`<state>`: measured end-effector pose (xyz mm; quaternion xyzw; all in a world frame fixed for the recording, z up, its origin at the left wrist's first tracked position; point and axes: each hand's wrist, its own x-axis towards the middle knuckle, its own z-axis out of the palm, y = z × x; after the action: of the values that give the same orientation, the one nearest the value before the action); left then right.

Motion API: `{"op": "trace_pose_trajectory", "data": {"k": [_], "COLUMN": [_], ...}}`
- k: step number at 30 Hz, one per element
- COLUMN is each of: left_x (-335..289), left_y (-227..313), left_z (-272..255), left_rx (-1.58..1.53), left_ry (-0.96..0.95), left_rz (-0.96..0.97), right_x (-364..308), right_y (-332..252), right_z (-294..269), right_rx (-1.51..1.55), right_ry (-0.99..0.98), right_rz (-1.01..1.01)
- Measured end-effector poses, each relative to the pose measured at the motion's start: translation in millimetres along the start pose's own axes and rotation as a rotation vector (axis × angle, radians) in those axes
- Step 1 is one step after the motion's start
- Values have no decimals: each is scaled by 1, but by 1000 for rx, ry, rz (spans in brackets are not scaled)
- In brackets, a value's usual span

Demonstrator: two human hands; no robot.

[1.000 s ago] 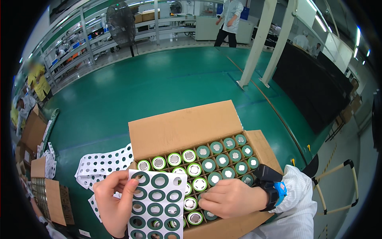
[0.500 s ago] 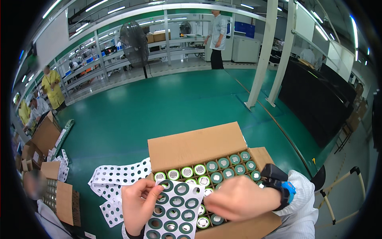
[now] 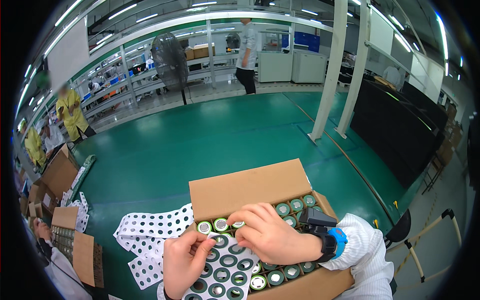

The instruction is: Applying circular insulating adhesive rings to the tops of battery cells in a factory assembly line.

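A white backing sheet with dark green ring stickers (image 3: 225, 267) is pinched by its upper edge between the thumb and fingers of my left hand (image 3: 181, 262). My right hand (image 3: 280, 237) reaches over the box with bent fingers, their tips beside the sheet's upper right edge; anything between them is too small to make out. Under both hands stands an open cardboard box (image 3: 250, 187) of upright cylindrical battery cells in a divider grid. Some cells (image 3: 220, 224) show bright green rims and bare metal tops; others (image 3: 282, 209) carry dark green rings. My right hand hides the middle rows.
Used white strips with holes (image 3: 155, 225) lie left of the box on the green table (image 3: 165, 135). Another person's hand (image 3: 42, 231) is by a second box of cells (image 3: 82, 255) at the left edge. White posts (image 3: 330, 75) and a black panel (image 3: 395, 130) stand far right.
My right hand has moved left from over the box's right part to the sheet's upper edge. The left hand still pinches the sheet. A person in the background has stepped left.
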<state>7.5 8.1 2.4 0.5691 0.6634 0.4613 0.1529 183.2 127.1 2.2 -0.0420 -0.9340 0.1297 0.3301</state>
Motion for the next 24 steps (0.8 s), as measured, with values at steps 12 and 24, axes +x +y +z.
{"op": "trace_pose_trajectory", "data": {"k": [12, 24], "left_x": [-3, -4], "left_y": [-3, -6], "left_z": [-19, -12], "left_rx": [-39, -29], "left_ry": [227, 233], "left_rz": [-233, -217], "right_x": [-43, -43], "right_y": [56, 49], "right_z": [0, -4], "right_rx": [269, 240], "right_ry": [-419, -470], "right_rz": [525, 524]}}
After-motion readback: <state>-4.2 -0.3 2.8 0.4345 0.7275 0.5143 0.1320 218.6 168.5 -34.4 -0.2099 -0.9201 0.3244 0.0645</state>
